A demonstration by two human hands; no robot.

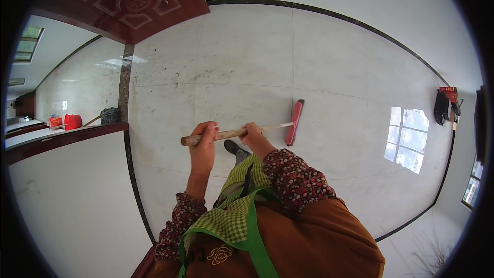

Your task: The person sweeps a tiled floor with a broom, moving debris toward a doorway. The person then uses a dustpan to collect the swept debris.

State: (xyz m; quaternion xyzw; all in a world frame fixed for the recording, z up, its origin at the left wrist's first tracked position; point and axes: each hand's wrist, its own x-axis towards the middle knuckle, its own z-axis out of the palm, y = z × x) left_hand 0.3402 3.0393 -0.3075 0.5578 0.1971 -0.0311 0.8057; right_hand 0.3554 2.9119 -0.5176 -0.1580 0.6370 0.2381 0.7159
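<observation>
A push broom with a pink head (295, 122) and a wooden handle (228, 134) lies across the view, its bristles at the pale tiled floor (328, 54). My left hand (204, 139) is closed round the handle near its free end, at the left. Further along the shaft, nearer the broom head, my right hand (252, 134) grips it too. Dark specks of dirt (208, 74) are scattered over the tiles at the upper left, beyond the hands and apart from the broom head.
A carved red door (166, 5) stands at the upper left, beside a dark threshold (125, 81). Past it are a red bucket (72, 122) and a dark mop head (110, 116). Boxes and black items (442, 107) sit by the right wall. My shoe (231, 146) is below the handle.
</observation>
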